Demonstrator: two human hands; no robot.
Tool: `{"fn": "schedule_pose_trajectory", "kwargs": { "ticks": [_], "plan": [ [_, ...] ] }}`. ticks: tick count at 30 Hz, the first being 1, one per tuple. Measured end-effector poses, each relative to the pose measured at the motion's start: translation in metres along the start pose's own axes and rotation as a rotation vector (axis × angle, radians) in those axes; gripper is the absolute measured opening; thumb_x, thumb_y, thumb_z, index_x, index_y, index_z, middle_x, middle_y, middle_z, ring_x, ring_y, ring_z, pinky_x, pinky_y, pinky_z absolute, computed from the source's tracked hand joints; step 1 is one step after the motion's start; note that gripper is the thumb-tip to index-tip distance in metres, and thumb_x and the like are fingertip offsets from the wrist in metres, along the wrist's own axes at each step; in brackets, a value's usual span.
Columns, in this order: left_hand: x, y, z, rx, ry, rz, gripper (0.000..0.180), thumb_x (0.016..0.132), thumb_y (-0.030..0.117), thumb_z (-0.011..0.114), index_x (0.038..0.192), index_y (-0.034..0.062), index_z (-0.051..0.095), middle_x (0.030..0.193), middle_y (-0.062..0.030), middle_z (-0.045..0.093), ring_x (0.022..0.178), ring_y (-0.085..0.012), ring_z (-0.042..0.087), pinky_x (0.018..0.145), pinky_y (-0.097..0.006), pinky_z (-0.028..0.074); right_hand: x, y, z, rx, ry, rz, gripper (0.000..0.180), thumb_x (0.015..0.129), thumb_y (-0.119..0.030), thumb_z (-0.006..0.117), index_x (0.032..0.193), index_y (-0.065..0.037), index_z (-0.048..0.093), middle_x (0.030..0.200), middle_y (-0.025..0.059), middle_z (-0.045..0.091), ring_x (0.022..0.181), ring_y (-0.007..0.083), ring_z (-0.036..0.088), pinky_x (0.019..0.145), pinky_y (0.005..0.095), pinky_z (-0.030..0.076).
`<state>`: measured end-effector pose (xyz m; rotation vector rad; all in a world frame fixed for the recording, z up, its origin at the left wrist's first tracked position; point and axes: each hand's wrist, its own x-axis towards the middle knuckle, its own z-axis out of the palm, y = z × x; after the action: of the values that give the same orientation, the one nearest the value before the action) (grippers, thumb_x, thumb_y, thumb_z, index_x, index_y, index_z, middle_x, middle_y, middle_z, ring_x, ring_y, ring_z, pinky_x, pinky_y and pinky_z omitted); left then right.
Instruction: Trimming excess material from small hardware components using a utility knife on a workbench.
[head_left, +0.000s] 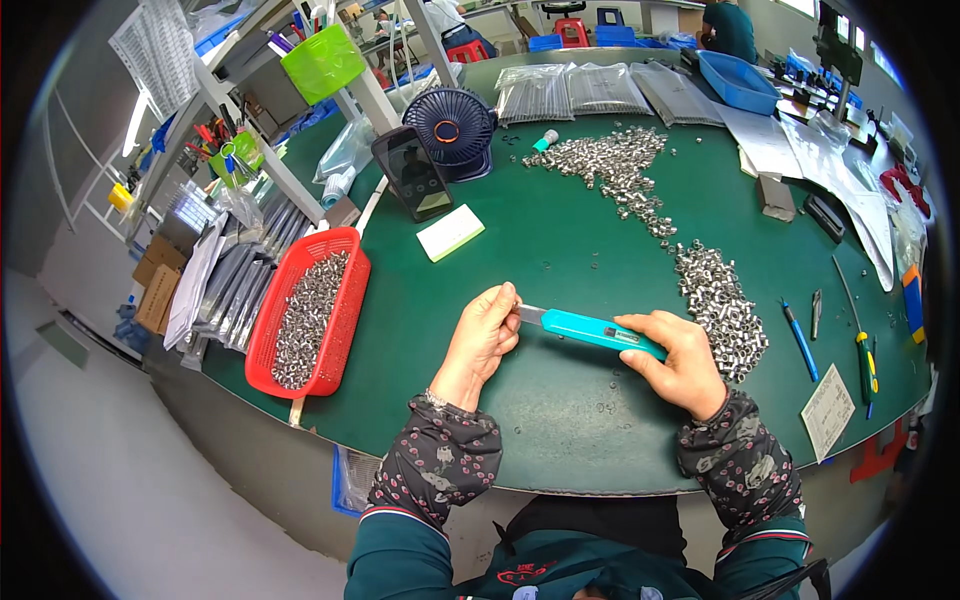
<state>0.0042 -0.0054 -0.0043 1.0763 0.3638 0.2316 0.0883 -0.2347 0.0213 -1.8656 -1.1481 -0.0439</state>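
A turquoise utility knife (600, 330) lies across the space between my hands, its metal blade extended to the left. My right hand (682, 360) grips the handle, with the thumb below and fingers along the top. My left hand (480, 335) is closed in a pinch at the blade's tip. Whatever small thing its fingers hold is hidden. Just right of the knife, a heap of small silvery metal rings (722, 310) lies on the green table mat (560, 430). A second, looser heap of rings (610, 165) spreads farther back.
A red plastic basket (358, 300) of metal parts stands left. Behind are a phone (412, 172), a dark fan (450, 130) and a notepad (450, 233). A blue pen-like tool (800, 340), a screwdriver (865, 362) and a paper tag (827, 412) lie right. Bagged parts (610, 90) line the back.
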Motion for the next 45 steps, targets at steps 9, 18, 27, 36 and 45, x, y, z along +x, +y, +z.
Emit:
{"fn": "schedule_pose_trajectory", "kwargs": {
  "ticks": [9,18,27,36,45],
  "plan": [
    [-0.001,0.007,0.001,0.274,-0.036,-0.091,0.030,0.087,0.031,0.049,0.069,0.0065,0.048,0.052,0.0035,0.038,0.037,-0.0017,0.024,0.033,-0.016,0.018,0.002,-0.005,-0.011,-0.275,0.013,-0.124,0.032,0.065,-0.015,0.065,0.096,-0.009,0.059,0.065,0.0076,0.047,0.055,0.0242,0.050,0.048,0.0336,0.040],
    [0.000,0.007,-0.007,0.115,-0.085,-0.132,0.029,0.087,0.031,0.048,0.071,0.0072,0.048,0.052,0.0040,0.036,0.039,-0.0019,0.024,0.033,-0.016,0.018,0.005,-0.009,-0.013,-0.326,0.183,-0.339,0.038,0.060,-0.008,0.065,0.097,-0.006,0.058,0.062,0.0058,0.044,0.051,0.0209,0.046,0.045,0.0313,0.038],
    [0.001,0.005,-0.005,-0.115,-0.171,0.038,0.020,0.089,0.022,0.045,0.085,0.0034,0.052,0.069,-0.0012,0.045,0.047,-0.0031,0.032,0.036,-0.014,0.023,0.002,0.000,-0.005,-0.142,0.108,-0.133,0.033,0.065,-0.011,0.064,0.098,-0.006,0.058,0.066,0.0097,0.048,0.054,0.0259,0.051,0.049,0.0332,0.040],
    [0.003,0.003,-0.004,-0.168,-0.142,0.077,0.014,0.087,0.015,0.048,0.090,0.0031,0.053,0.073,-0.0016,0.048,0.049,-0.0035,0.034,0.037,-0.014,0.024,0.002,0.004,-0.001,0.054,0.018,-0.003,0.031,0.068,-0.013,0.064,0.097,-0.004,0.058,0.073,0.0115,0.055,0.062,0.0254,0.055,0.055,0.0319,0.043],
    [0.003,-0.002,-0.002,-0.077,-0.194,0.116,0.015,0.087,0.018,0.049,0.086,0.0036,0.053,0.066,0.0012,0.046,0.047,-0.0031,0.032,0.037,-0.015,0.022,0.000,-0.002,0.000,-0.131,0.054,-0.010,0.033,0.066,-0.012,0.065,0.097,-0.006,0.058,0.067,0.0107,0.051,0.058,0.0267,0.053,0.052,0.0336,0.042]
  ]
}}
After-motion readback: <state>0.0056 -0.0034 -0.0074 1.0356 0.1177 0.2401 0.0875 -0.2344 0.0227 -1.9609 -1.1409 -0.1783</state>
